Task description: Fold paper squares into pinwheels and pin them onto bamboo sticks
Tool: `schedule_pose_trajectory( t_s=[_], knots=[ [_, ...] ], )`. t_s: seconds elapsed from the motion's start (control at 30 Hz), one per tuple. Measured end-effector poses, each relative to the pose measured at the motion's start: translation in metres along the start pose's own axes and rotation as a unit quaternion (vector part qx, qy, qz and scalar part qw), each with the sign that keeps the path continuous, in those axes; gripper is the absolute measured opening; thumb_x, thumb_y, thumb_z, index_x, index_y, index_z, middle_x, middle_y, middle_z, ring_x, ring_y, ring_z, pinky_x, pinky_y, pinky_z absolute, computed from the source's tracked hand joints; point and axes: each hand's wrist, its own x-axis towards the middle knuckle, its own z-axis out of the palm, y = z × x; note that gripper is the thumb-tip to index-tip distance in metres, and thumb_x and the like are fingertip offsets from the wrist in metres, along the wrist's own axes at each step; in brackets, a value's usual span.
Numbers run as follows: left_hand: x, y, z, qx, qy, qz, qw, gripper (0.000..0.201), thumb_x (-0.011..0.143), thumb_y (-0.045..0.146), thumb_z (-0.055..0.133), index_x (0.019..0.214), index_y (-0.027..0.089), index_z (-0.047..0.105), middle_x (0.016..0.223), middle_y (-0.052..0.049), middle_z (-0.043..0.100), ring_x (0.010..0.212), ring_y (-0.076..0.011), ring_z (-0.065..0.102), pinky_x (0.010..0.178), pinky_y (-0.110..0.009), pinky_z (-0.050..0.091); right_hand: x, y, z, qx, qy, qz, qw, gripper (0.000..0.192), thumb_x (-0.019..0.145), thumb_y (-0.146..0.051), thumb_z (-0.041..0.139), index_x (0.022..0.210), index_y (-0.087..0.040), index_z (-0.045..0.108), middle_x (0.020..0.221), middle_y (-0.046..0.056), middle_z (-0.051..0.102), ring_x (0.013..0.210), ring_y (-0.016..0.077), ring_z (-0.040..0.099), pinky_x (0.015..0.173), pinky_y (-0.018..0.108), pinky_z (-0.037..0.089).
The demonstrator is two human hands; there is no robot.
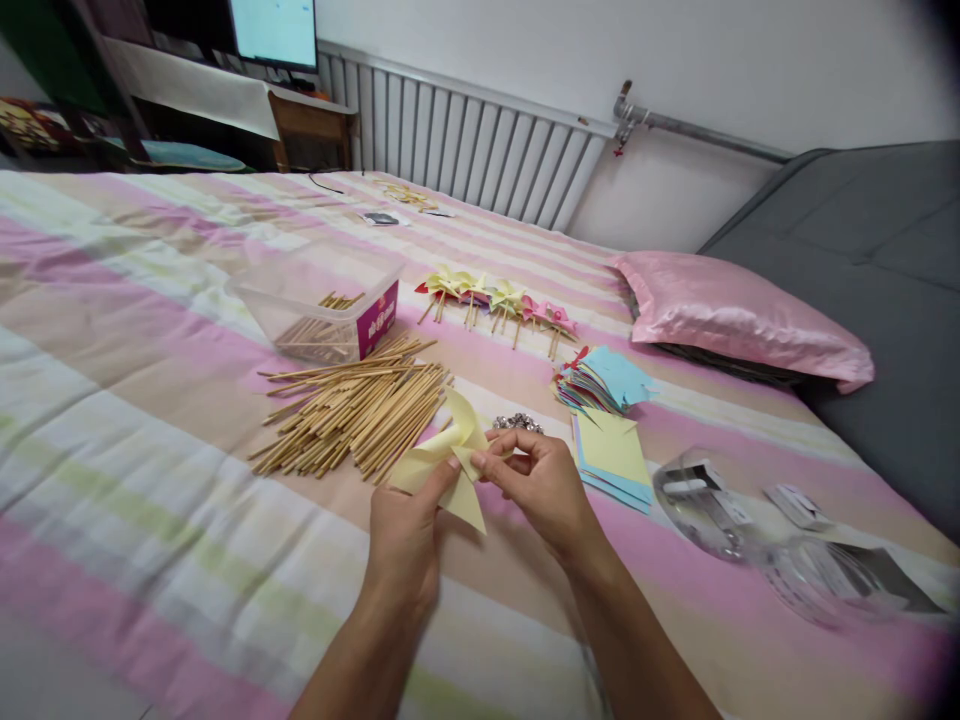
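Note:
A yellow paper pinwheel (466, 432), partly folded, is held between both hands above the bed. My left hand (409, 520) is closed on its lower left side, the thumb pressed on the paper near the centre. The fingers of my right hand (536, 480) pinch a corner of the same paper from the right. Just behind the hands sits a small pile of shiny metal pieces (517, 423). A big heap of thin wooden sticks (360, 405) lies to the left. Yellow and blue paper squares (615, 450) are stacked right of my right hand.
A clear plastic box (315, 300) with more sticks stands behind the heap. Finished pinwheels (495, 298) lie in a row farther back. Cut coloured sheets (607, 378), clear round containers (701, 495) and a pink pillow (742, 310) are on the right. The striped bedspread (187, 520) is wrinkled.

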Motion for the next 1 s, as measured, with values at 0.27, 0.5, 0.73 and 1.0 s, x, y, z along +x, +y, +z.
schedule_pose_trajectory(
  t_s=[0.27, 0.5, 0.73, 1.0],
  knots=[
    [-0.0008, -0.0013, 0.0008, 0.033, 0.002, 0.023, 0.999, 0.038, 0.062, 0.022, 0.080, 0.096, 0.011, 0.070, 0.091, -0.008, 0.073, 0.080, -0.0184, 0.066, 0.073, -0.028, 0.051, 0.0005, 0.0038, -0.0003, 0.002, 0.014, 0.017, 1.000, 0.027, 0.064, -0.034, 0.075, 0.061, -0.014, 0.058, 0.091, 0.008, 0.066, 0.060, 0.0126, 0.062, 0.052, 0.023, 0.046],
    [-0.0017, -0.0016, -0.0003, 0.041, -0.021, 0.023, 0.999, 0.037, 0.064, 0.022, 0.079, 0.099, 0.011, 0.070, 0.089, -0.008, 0.074, 0.082, -0.0186, 0.067, 0.073, -0.028, 0.051, 0.0024, 0.0076, -0.0007, 0.012, 0.022, 0.007, 1.000, 0.029, 0.062, -0.035, 0.077, 0.061, -0.016, 0.055, 0.088, 0.007, 0.067, 0.061, 0.0124, 0.061, 0.053, 0.024, 0.047],
    [-0.0041, -0.0002, 0.0016, 0.037, -0.024, 0.020, 0.999, 0.028, 0.066, 0.022, 0.077, 0.092, 0.013, 0.072, 0.088, -0.006, 0.074, 0.080, -0.0182, 0.067, 0.072, -0.027, 0.052, 0.0006, 0.0046, -0.0007, -0.012, 0.023, -0.005, 1.000, 0.028, 0.065, -0.035, 0.074, 0.061, -0.017, 0.053, 0.084, 0.008, 0.067, 0.061, 0.0141, 0.061, 0.051, 0.024, 0.046],
    [-0.0019, -0.0026, 0.0008, 0.051, -0.019, 0.011, 0.998, 0.029, 0.064, 0.024, 0.078, 0.090, 0.013, 0.072, 0.091, -0.008, 0.074, 0.085, -0.0210, 0.068, 0.077, -0.030, 0.052, -0.0024, 0.0006, 0.0024, -0.047, 0.040, -0.030, 0.998, 0.024, 0.066, -0.030, 0.071, 0.060, -0.018, 0.051, 0.076, 0.006, 0.067, 0.061, 0.0142, 0.060, 0.056, 0.026, 0.048]
  ],
)
